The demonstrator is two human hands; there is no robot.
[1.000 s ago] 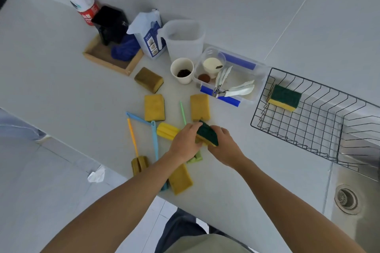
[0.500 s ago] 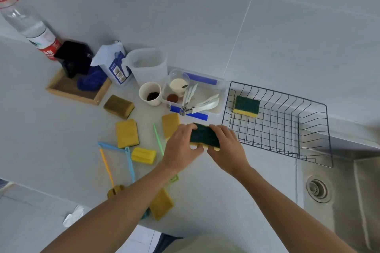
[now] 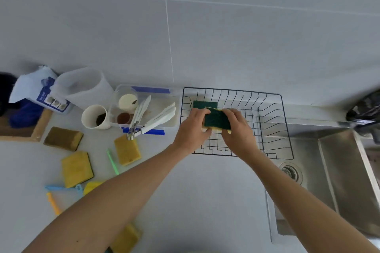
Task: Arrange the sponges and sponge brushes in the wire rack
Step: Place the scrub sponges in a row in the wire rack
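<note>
Both hands hold one green-and-yellow sponge [image 3: 217, 119] over the left part of the black wire rack [image 3: 273, 121]. My left hand [image 3: 192, 127] grips its left end and my right hand [image 3: 238, 129] grips its right end. Just behind it, a second green sponge [image 3: 202, 104] lies in the rack's back left corner. Several yellow sponges [image 3: 127, 150] [image 3: 77, 168] and a brownish one [image 3: 62, 138] lie on the counter to the left. Sponge brushes with green [image 3: 112, 162], blue [image 3: 61, 188] and orange [image 3: 53, 203] handles lie among them, partly hidden by my left forearm.
A clear tub [image 3: 164, 107] with white tongs stands left of the rack, beside a white cup [image 3: 93, 116], a translucent jug [image 3: 82, 86] and a wooden tray [image 3: 39, 129]. A steel sink [image 3: 339, 170] with a drain [image 3: 291, 171] lies right of the rack.
Both hands carried the green sponge from the counter rightward to above the rack's left part. The camera view swung right with them.
</note>
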